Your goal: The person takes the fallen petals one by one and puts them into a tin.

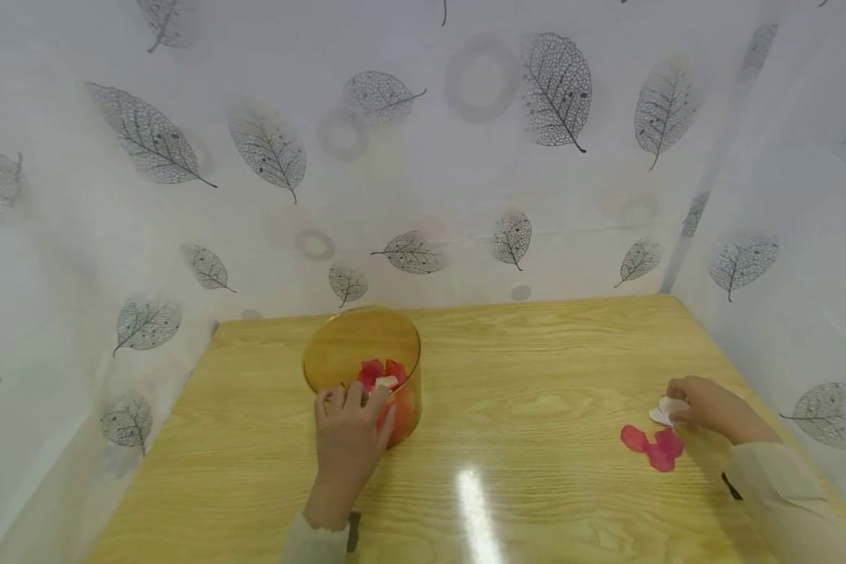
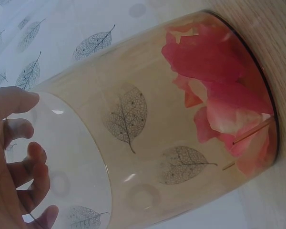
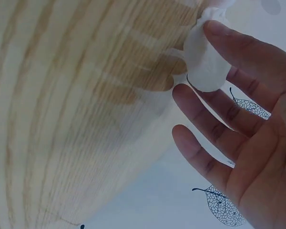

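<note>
An amber-tinted glass container [image 1: 407, 407] stands on the left of the table, with pink, red and pale petals [image 2: 205, 62] piled at its bottom. My left hand [image 1: 348, 435] holds the container's near rim, fingers bent over the edge. In the left wrist view, those fingers [image 2: 35, 179] curl at the open mouth. On the right, my right hand [image 1: 712, 407] pinches a white petal [image 3: 205, 62] between thumb and forefinger; its other fingers stay spread. More white petal shows beside it, partly hidden. Several deep-pink petals [image 1: 659, 454] lie on the table just below that hand.
The wood-grain table [image 1: 522, 376] meets a white leaf-printed sheet [image 1: 423, 188] at the back and sides. Two thin sticks [image 2: 252, 131] show at the container's bottom in the left wrist view. Light glares off the table's front [image 1: 479, 509].
</note>
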Demonstrator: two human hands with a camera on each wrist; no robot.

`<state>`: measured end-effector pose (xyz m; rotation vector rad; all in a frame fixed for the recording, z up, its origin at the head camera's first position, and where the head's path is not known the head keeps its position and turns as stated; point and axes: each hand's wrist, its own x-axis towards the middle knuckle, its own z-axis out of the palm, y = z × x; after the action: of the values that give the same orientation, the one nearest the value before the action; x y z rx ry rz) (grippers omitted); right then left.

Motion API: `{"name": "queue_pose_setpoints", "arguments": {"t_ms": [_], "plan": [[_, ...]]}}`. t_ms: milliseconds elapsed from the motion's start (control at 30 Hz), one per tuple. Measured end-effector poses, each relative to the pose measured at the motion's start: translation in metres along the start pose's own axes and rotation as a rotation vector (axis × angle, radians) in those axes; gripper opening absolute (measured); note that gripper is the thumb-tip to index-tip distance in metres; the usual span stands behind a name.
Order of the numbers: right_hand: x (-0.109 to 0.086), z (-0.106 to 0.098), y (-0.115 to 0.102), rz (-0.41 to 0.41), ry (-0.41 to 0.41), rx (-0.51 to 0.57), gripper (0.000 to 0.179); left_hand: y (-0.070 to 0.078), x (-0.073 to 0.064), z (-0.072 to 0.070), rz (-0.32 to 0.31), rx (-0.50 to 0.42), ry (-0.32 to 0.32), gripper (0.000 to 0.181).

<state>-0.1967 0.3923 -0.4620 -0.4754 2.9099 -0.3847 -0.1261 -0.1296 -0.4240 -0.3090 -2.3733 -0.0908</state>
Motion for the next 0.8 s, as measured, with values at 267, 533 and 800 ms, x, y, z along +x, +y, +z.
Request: {"name": "queue_pose_setpoints", "arguments": {"t_ms": [267, 533, 800], "plan": [[0.001, -0.002, -0.004, -0.037, 0.077, -0.004, 0.010, 0.000, 0.000, 0.001, 0.004, -0.008, 0.010, 0.030], [0.011, -0.017, -0.018, -0.134, 0.182, -0.048, 0.022, 0.000, 0.000, 0.001, -0.003, -0.017, 0.001, 0.030], [0.032, -0.049, -0.058, -0.155, 0.170, -0.032, 0.017, 0.001, 0.000, 0.000, -0.011, -0.033, 0.006, 0.031]]}}
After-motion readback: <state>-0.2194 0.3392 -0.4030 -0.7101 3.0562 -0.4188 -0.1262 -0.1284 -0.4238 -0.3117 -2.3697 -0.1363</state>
